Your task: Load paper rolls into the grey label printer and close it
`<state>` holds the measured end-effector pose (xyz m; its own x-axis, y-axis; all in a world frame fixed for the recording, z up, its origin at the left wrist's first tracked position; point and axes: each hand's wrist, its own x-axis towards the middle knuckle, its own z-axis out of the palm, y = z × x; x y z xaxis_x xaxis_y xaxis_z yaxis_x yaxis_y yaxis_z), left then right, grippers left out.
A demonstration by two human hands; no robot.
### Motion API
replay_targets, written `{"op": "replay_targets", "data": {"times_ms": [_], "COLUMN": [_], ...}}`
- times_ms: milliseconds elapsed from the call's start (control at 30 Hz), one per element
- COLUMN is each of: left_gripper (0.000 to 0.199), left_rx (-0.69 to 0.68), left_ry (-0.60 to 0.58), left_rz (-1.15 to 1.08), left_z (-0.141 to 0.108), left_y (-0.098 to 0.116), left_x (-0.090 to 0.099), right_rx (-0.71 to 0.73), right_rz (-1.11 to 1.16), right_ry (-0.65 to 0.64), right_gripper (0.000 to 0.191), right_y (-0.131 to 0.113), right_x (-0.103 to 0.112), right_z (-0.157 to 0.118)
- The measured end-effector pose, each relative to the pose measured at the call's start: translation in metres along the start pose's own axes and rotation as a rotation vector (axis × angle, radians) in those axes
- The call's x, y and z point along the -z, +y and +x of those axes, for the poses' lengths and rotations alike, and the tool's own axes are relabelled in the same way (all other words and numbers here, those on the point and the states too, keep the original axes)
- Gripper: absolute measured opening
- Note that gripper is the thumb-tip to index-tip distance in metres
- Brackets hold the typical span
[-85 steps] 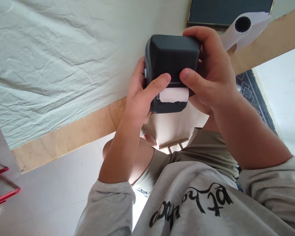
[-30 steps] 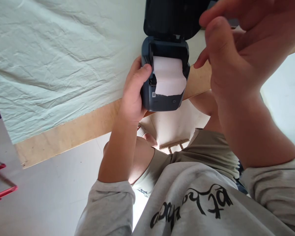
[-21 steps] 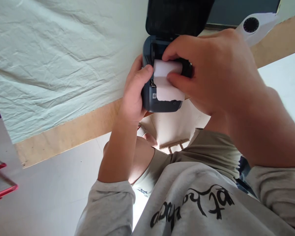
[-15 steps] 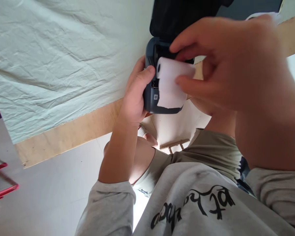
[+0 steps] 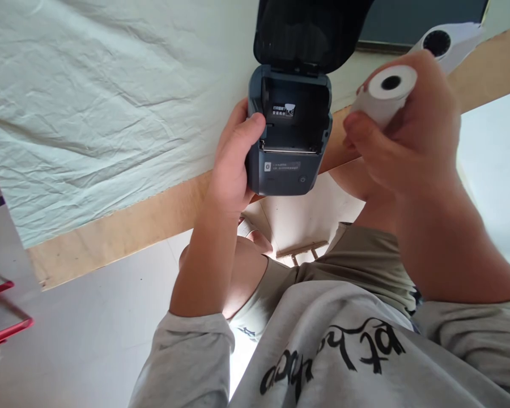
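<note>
My left hand (image 5: 240, 153) grips the left side of a dark blue label printer (image 5: 287, 178), its thumb on the edge. The black lid (image 5: 301, 34) is swung up and back, so the bare paper bay (image 5: 300, 122) shows, with a small printed sticker inside. My right hand (image 5: 412, 130) is wrapped round a white paper roll (image 5: 378, 105), held to the right of the printer and apart from it. The roll's end, with its dark core hole, faces up toward me.
Another white roll (image 5: 454, 42) lies behind my right hand, near a dark flat panel (image 5: 425, 22). A pale wrinkled cloth (image 5: 110, 102) covers the table, whose wooden edge (image 5: 131, 224) runs in front of me. Red bars (image 5: 8, 334) stand at lower left.
My right hand has lifted the paper roll out of the printer's bay and moved it right, turning its end upward. My left hand still holds the printer in place.
</note>
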<state>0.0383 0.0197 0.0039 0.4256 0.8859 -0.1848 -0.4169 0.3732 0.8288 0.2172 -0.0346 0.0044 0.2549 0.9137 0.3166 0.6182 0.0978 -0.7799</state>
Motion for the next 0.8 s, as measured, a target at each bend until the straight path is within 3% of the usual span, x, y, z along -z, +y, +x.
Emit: {"op": "replay_targets", "data": {"times_ms": [100,300,500,633,800], "left_gripper": [0.018,0.021,0.02,0.02,0.021], "left_rx": [-0.032,-0.024,0.004,0.037,0.015], "left_ry": [0.023,0.011,-0.014,-0.029,-0.007], "left_rz": [0.014,0.05,0.03,0.047,0.06], "left_z": [0.0,0.0,0.0,0.0,0.0], "left_y": [-0.002,-0.003,-0.002,0.001,0.0], "left_x": [-0.003,-0.002,0.003,0.005,0.003], "right_rx": [0.097,0.083,0.125,0.137,0.134], "right_rz": [-0.291,-0.317,-0.381,-0.459,-0.419], "right_ry": [0.014,-0.055,0.23,0.094,0.076], "right_gripper": [0.032,0.05,0.044,0.071,0.056], "right_y": [0.002,0.011,0.017,0.044,0.064], "right_x": [-0.002,-0.011,0.027,0.051,0.049], "right_z": [0.007,0.005,0.002,0.021,0.033]}}
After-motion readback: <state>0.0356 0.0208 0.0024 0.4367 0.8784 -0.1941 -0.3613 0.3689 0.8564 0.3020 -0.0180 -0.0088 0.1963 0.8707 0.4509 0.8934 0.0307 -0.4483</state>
